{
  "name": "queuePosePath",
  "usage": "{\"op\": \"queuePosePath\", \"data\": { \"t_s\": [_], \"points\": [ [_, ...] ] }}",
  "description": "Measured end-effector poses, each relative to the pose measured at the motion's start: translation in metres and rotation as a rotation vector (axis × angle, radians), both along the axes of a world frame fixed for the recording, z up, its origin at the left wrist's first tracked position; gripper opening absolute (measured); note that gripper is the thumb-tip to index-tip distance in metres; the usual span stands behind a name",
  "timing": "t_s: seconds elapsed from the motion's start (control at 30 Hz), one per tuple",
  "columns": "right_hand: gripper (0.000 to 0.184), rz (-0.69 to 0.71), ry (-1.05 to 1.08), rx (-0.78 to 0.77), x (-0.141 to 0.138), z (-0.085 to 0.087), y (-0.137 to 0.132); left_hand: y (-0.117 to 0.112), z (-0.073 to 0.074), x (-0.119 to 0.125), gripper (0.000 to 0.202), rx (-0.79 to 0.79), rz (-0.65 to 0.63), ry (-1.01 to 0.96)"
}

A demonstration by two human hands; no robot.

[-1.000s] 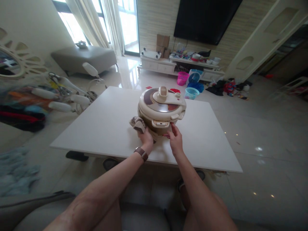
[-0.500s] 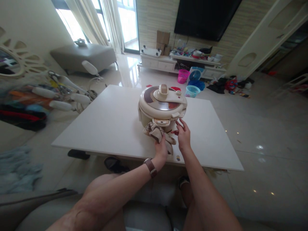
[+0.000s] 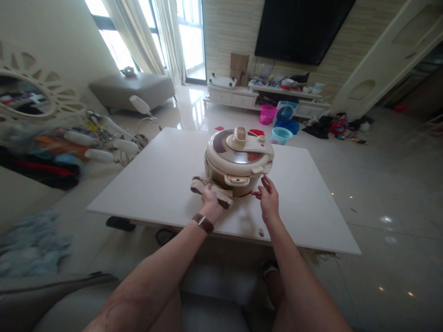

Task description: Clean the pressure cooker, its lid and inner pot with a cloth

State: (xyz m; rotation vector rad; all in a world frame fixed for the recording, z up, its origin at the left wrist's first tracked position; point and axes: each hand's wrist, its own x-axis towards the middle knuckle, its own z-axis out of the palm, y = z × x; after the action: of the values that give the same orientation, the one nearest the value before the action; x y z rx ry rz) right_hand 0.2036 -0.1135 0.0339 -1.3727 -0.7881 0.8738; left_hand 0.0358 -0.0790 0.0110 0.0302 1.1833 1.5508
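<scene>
A cream electric pressure cooker [image 3: 238, 154] with its lid on stands on the white table [image 3: 148, 180]. My left hand [image 3: 211, 203] is closed on a beige and brown cloth [image 3: 221, 196], bunched against the cooker's lower front left side. On the other side, my right hand [image 3: 269, 198] has its fingers spread near the cooker's lower right front. Whether those fingertips touch the cooker I cannot tell. The cooker's front handle [image 3: 237, 180] faces me, between the two hands.
A small sticker [image 3: 261, 232] is on the table near its front edge. Beyond the table stand a pink basket [image 3: 267, 114] and a light blue basket [image 3: 281, 135]. A floor lamp with white shades [image 3: 100, 156] is at the left.
My left hand has moved left with the cloth, from in front of the handle to the cooker's left front. My right hand stays near the right side. The view has shifted slightly.
</scene>
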Motion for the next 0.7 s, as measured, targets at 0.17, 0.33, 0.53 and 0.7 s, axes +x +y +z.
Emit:
{"op": "queuePosePath", "data": {
  "t_s": [0.17,0.33,0.53,0.7],
  "points": [
    [0.067,0.017,-0.014,0.003,0.0,-0.001,0.0,0.036,0.031,-0.03,0.03,0.234,0.235,0.258],
    [0.066,0.041,-0.055,-0.025,0.0,-0.003,-0.002,0.02,0.062,-0.029,0.032,0.707,-0.172,0.783],
    [0.06,0.063,-0.091,-0.026,0.0,-0.005,-0.005,-0.009,0.084,-0.012,0.048,0.801,-0.596,0.852],
    [0.067,0.073,-0.092,-0.049,0.002,-0.003,-0.009,0.005,0.075,-0.017,0.047,0.789,-0.355,0.914]
  ]
}}
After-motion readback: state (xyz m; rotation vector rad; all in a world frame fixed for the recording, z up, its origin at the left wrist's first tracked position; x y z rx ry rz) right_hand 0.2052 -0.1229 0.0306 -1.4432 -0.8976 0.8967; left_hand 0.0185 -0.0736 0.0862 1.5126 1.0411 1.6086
